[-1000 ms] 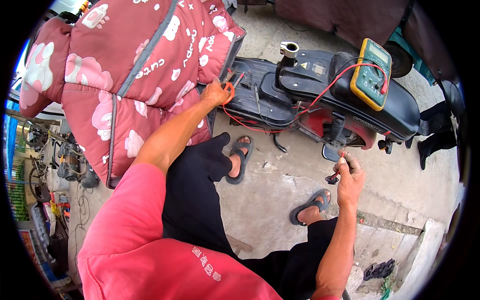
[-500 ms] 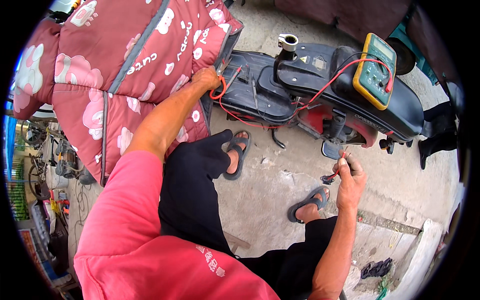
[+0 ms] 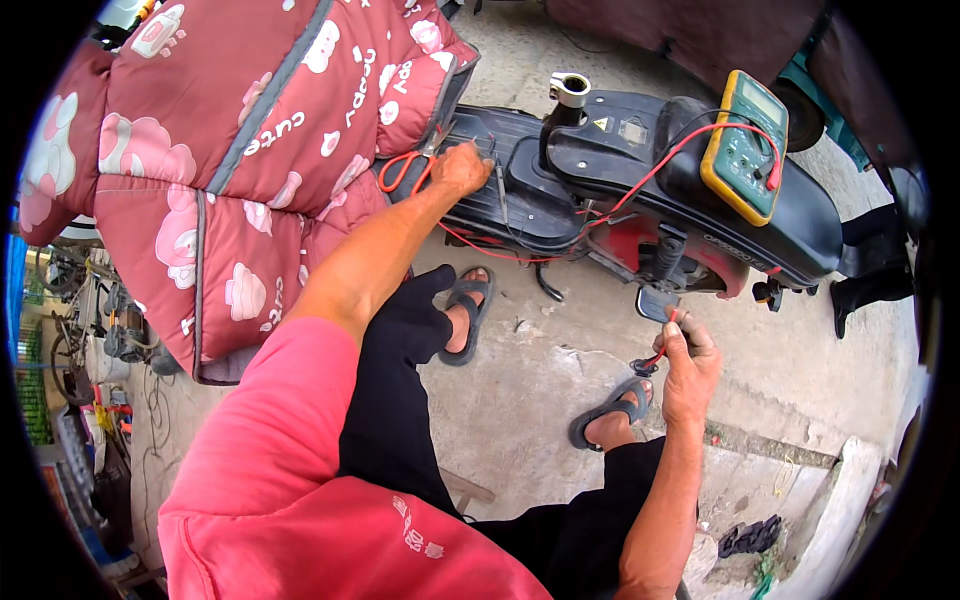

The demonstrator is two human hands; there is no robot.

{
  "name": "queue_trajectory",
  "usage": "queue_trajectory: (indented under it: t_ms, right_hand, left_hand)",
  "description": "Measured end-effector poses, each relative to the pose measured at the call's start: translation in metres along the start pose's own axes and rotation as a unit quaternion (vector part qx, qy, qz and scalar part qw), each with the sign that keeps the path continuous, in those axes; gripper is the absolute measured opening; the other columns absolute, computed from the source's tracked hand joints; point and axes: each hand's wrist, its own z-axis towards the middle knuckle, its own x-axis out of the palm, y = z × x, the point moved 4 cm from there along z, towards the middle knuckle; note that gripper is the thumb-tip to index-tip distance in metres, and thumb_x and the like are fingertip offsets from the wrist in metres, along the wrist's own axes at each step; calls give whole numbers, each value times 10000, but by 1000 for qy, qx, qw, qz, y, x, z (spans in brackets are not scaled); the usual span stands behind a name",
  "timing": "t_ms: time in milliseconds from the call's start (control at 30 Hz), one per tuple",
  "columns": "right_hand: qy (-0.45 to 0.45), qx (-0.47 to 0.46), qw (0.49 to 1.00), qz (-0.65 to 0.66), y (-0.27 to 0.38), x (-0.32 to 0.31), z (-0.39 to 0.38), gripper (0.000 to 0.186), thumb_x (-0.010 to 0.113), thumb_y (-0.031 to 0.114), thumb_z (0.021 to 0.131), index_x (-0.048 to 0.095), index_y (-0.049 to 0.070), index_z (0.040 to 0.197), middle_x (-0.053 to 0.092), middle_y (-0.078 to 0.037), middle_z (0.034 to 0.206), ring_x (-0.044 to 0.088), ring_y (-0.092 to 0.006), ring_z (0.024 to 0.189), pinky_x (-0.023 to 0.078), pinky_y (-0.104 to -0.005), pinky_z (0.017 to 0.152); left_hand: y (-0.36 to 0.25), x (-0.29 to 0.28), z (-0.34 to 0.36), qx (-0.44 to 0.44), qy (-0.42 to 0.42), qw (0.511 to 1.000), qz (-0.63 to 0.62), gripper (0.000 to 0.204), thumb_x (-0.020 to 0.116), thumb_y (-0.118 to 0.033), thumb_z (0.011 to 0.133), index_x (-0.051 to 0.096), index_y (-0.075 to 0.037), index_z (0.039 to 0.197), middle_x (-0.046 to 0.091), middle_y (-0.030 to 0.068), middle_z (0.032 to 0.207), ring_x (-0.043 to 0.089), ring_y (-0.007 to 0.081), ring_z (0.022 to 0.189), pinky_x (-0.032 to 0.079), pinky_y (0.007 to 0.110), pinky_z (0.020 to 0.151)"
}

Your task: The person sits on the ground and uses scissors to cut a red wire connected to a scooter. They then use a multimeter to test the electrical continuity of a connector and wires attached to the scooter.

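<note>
My left hand (image 3: 462,168) is over the black footboard of an electric scooter (image 3: 685,135), fingers curled together. It covers the spot where a red test probe lay; what its fingers hold is hidden. Beside it lie scissors (image 3: 405,170) with orange handles, against the quilted cover's edge. A black test probe (image 3: 501,192) rests on the footboard to its right. Pinched in my right hand (image 3: 692,365) is a short red-and-black cable, its black connector (image 3: 644,368) hanging below the fingers. A green multimeter (image 3: 746,147) in a yellow case sits on the scooter's seat, with leads running toward the footboard.
A dark red quilted cover (image 3: 230,150) drapes over the left side. The scooter's kickstand (image 3: 549,282) and pedal (image 3: 655,303) stick out toward my feet. A dark cloth (image 3: 750,536) lies on the ground at lower right, near a concrete kerb (image 3: 840,510).
My left hand has moved right, off the scissors and onto the footboard where the red probe lay. The scissors now lie by the cover. My right hand still holds the cable, almost unmoved.
</note>
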Motion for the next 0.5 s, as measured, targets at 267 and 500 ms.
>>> queue_trajectory:
  t_ms: [267,500]
  right_hand:
    - [-14,39,999,19,5,8,1,263,602,167,956,653,-22,1133,587,-13,766,533,-92,694,435,-242,652]
    - [-49,83,976,194,9,7,4,291,553,195,989,568,-7,1197,539,5,779,417,-55,561,303,-213,494]
  left_hand:
    - [31,-6,-3,15,-96,980,-175,446,684,-290,776,656,11,1104,682,252,1068,652,380,1044,501,440,908]
    - [-71,-84,-157,194,-52,944,-263,432,716,-200,832,599,38,1174,677,98,823,620,119,688,510,282,626]
